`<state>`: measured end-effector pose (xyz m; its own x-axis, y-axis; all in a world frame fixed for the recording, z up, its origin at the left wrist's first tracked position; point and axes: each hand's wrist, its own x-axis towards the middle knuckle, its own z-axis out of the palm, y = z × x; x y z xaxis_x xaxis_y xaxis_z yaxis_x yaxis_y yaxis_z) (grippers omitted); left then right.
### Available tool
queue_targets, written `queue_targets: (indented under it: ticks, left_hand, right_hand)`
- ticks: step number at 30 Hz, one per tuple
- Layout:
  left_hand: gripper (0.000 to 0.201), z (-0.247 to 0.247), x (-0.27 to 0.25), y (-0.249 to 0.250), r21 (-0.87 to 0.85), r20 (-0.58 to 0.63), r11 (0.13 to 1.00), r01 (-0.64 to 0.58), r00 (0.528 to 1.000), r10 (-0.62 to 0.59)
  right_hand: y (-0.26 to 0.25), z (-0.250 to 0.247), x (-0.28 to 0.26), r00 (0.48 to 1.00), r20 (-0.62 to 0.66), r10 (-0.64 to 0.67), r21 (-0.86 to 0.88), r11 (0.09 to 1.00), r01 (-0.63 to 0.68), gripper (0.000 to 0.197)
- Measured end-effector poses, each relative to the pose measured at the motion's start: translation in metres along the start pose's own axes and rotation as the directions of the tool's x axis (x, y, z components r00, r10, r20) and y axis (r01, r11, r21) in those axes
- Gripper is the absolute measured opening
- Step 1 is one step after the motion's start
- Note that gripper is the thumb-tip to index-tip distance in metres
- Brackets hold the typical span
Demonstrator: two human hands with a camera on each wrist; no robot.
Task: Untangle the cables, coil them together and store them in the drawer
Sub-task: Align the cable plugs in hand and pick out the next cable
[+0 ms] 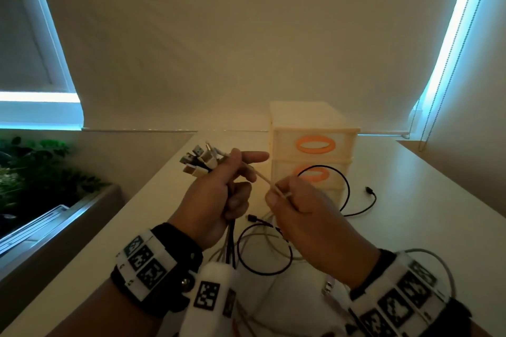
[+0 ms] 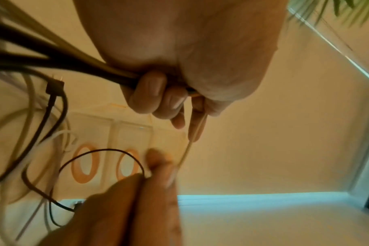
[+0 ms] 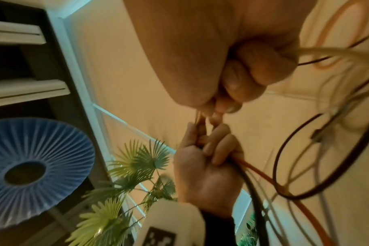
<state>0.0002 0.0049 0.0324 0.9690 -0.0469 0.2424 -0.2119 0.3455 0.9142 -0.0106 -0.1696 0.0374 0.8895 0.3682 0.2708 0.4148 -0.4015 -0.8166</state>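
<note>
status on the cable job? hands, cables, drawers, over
Left hand grips the cable bundle, plugs up. Right hand pinches one pale cable stretched taut from it. Loose loops on table; drawer unit shut, nothing stored.

- A pale table (image 1: 410, 227) carries everything; a cream drawer unit (image 1: 312, 128) with orange oval handles stands at its far side
- Loose cables (image 1: 262, 249), black and white, lie in loops just in front of the drawer unit
- One black cable end (image 1: 369, 190) lies to the right of the drawer unit, near its base
</note>
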Motion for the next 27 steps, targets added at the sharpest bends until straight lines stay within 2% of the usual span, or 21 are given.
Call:
queue_targets:
  ticks: [2, 4, 7, 10, 14, 18, 21, 23, 27]
  left_hand:
    - [0.049, -0.005, 0.003, 0.001, -0.068, -0.057, 0.998, 0.004, 0.998, -0.008]
    - [0.053, -0.003, 0.004, 0.002, -0.103, -0.107, 0.994, 0.021, 0.994, -0.032]
    - [0.057, 0.003, 0.005, 0.003, -0.247, -0.075, 0.968, 0.043, 0.995, -0.063]
    - [0.059, 0.009, 0.003, 0.006, -0.463, 0.011, 0.884, 0.064, 0.998, -0.067]
    - [0.054, 0.010, -0.001, 0.012, -0.583, -0.017, 0.812, 0.040, 0.998, -0.061]
    - [0.046, -0.002, -0.001, 0.018, -0.592, 0.012, 0.802, 0.082, 0.996, -0.093]
    - [0.047, -0.017, 0.003, 0.020, -0.593, 0.245, 0.782, 0.193, 0.968, -0.053]
    - [0.051, -0.018, 0.002, 0.018, -0.500, 0.309, 0.833, 0.236, 0.948, -0.083]
    - [0.051, 0.000, -0.005, 0.011, -0.250, 0.272, 0.933, 0.259, 0.943, -0.189]
  right_hand:
    - [0.012, -0.006, -0.006, 0.988, 0.154, 0.001, 0.008, 1.000, -0.002, 0.027]
    - [0.020, -0.010, -0.012, 0.976, 0.216, -0.005, 0.043, 0.999, -0.005, 0.033]
    - [0.024, -0.010, -0.016, 0.971, 0.239, -0.009, 0.070, 0.998, -0.008, 0.035]
    - [0.025, -0.009, -0.015, 0.965, 0.263, 0.006, 0.036, 0.999, -0.016, 0.036]
    - [0.035, -0.017, -0.009, 0.961, 0.273, 0.044, 0.031, 0.998, -0.055, 0.037]
    - [0.041, -0.024, 0.000, 0.986, 0.159, 0.042, -0.065, 0.997, -0.032, 0.033]
    - [0.049, -0.027, 0.010, 0.998, 0.020, 0.055, -0.082, 0.995, -0.054, 0.030]
    - [0.053, -0.026, 0.018, 0.994, -0.088, 0.071, -0.091, 0.993, -0.079, 0.028]
    - [0.049, -0.025, 0.035, 0.962, -0.270, 0.041, -0.163, 0.983, -0.088, 0.035]
